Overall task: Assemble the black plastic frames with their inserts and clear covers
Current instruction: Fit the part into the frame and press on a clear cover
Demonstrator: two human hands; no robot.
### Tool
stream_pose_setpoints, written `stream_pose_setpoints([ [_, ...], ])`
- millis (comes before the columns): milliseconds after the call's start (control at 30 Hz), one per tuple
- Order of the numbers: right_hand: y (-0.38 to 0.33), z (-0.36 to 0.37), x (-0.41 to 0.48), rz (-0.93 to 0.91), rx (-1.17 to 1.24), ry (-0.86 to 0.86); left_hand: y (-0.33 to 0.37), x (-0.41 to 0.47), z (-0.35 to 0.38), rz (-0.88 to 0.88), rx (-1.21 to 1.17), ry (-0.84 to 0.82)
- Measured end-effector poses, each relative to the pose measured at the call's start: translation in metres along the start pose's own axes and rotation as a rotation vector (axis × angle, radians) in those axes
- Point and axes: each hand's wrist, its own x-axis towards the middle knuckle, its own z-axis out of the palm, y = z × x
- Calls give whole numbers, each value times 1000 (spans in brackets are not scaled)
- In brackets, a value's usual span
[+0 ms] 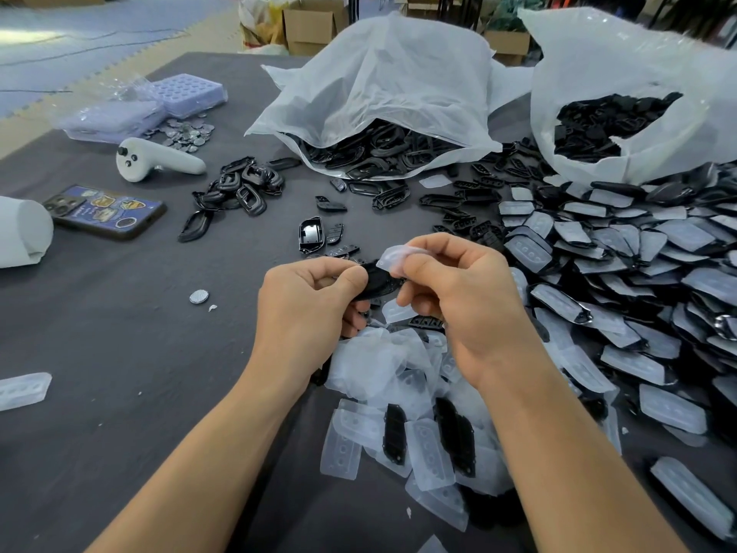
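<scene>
Our left hand [315,289] pinches a black frame [379,283]. Our right hand [454,297] pinches a clear cover [393,257] right over it, not pushed on yet, we think. A big pile of pieces [638,273] on the right looks done. Loose covers [391,377] wait near us. Far off, a middle bag [383,89] and a right bag [622,65] hold more black parts, so lots is left.

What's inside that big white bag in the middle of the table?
Black plastic frames fill the open mouth of the white bag and spill onto the table. How far back the heap goes is hidden by the cloudy plastic.
</scene>
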Motion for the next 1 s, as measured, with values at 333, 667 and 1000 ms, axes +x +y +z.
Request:
stream_pose_setpoints([
  [333,5,2,3,-115,-495,-10,11,-7,2,-96,-99,-155],
  [667,15,0,6,-158,-485,96,15,-7,1,-283,-365,-293],
  [1000,17,1,3,-242,-564,164,15,-6,-1,-237,-324,-367],
])
